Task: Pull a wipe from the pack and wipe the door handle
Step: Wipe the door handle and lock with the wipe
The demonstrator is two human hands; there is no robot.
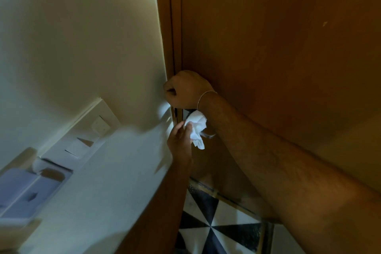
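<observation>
A bare forearm (288, 163), nearest the camera, is stretched from the lower right across a smooth brown wooden door (278, 37). At its end the right hand (185, 88) is curled into a fist at the door's edge, with a thin bangle (206, 97) seen around the wrist; what is enclosed by the fist cannot be told. To the left, a plain cream wall (72, 37) is met by the door frame (165, 27), and a flat white switch plate (99, 123) is mounted on it, blurred. Lower left, a pale blue and white boxy shape (26, 187) is seen, too blurred to identify. Below, a floor (216, 225) of black and white triangles is visible. The left hand (179, 138) is raised from below, and 1 crumpled white wipe (196, 128) is pinched in its fingers (186, 130) and pressed against a curved metal door handle (209, 135), mostly covered by the wipe.
</observation>
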